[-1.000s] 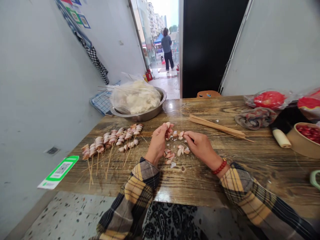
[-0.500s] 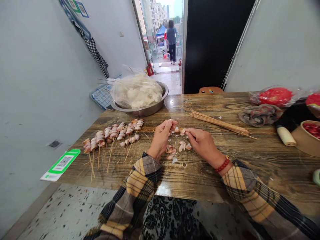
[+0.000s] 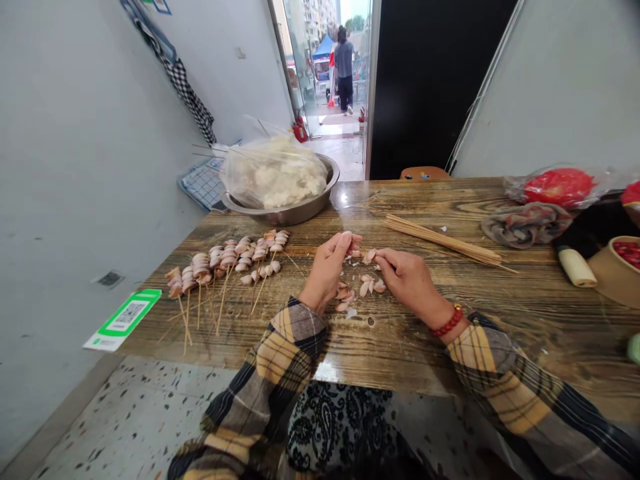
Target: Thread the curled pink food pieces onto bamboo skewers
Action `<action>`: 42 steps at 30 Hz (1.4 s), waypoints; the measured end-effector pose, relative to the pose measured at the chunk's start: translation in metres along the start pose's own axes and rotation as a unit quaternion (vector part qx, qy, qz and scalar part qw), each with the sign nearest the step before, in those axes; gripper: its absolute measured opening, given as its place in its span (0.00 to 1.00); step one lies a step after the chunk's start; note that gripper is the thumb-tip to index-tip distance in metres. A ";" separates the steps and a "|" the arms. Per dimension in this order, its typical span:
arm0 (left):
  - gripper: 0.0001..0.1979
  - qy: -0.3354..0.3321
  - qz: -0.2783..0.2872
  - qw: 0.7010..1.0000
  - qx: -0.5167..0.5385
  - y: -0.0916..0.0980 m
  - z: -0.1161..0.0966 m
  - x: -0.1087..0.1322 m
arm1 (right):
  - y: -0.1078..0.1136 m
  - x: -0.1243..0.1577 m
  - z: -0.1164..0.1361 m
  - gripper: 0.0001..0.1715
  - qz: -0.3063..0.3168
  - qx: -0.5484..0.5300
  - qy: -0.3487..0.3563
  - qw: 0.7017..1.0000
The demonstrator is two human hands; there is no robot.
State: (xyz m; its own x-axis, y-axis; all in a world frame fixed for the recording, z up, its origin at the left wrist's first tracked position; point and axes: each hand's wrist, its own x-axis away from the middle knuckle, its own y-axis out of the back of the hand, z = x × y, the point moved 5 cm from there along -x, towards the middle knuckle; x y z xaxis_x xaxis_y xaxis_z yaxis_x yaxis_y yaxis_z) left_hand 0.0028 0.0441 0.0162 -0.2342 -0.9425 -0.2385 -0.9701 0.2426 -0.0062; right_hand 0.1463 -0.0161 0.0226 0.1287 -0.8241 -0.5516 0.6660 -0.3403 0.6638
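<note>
My right hand (image 3: 410,280), red bead bracelet at its wrist, pinches a pale pinkish garlic clove (image 3: 369,257) between thumb and fingers. Opposite it, my left hand (image 3: 327,270) is closed, thumb against the curled fingers; what it holds, if anything, is hidden. Loose garlic cloves (image 3: 367,286) and white bits of skin (image 3: 351,313) lie on the wooden table (image 3: 425,347) between and below the hands. Left of my left hand, several skewers threaded with garlic cloves (image 3: 201,267) lie in a row, their bare stick ends toward me.
A bundle of bare wooden skewers (image 3: 445,241) lies beyond my right hand. At the back left stands a metal basin (image 3: 300,212) under a plastic bag (image 3: 280,175) of pale stuff. A crumpled cloth (image 3: 525,225), a red bagged item (image 3: 560,187) and a tub (image 3: 610,273) are at right.
The view has tipped slightly, so the table sits a little higher in the picture. My hands keep nearly the same places, with the clove still in my right fingers.
</note>
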 end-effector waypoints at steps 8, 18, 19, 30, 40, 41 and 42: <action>0.19 0.028 0.076 0.996 0.035 -0.025 0.002 0.008 | 0.003 -0.008 0.005 0.14 -0.025 -0.065 -0.019 0.997; 0.15 0.064 0.066 0.989 0.119 -0.022 0.005 0.006 | 0.005 -0.009 0.003 0.14 -0.026 -0.105 -0.046 0.993; 0.16 0.065 0.055 0.989 0.119 -0.021 0.005 0.006 | 0.005 -0.009 0.003 0.13 -0.025 -0.106 -0.041 0.993; 0.13 0.055 0.025 0.992 0.111 -0.022 0.006 0.008 | 0.002 -0.006 0.003 0.13 -0.030 -0.118 -0.007 0.993; 0.20 0.027 0.028 0.994 0.104 -0.020 -0.001 0.004 | 0.011 -0.009 0.000 0.13 -0.025 -0.093 -0.003 0.995; 0.20 0.018 0.027 0.995 0.094 -0.018 -0.002 0.003 | 0.012 -0.009 -0.001 0.13 -0.019 -0.091 -0.007 0.996; 0.20 0.014 0.027 0.996 0.082 -0.017 -0.003 0.002 | 0.013 -0.009 -0.002 0.13 -0.011 -0.090 -0.011 0.996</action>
State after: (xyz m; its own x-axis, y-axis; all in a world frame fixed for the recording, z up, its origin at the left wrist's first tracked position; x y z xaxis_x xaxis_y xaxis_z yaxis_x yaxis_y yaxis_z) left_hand 0.0182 0.0372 0.0187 -0.2886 -0.9327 -0.2162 -0.9334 0.3244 -0.1532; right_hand 0.1550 -0.0123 0.0350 0.0970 -0.8275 -0.5529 0.7892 -0.2746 0.5494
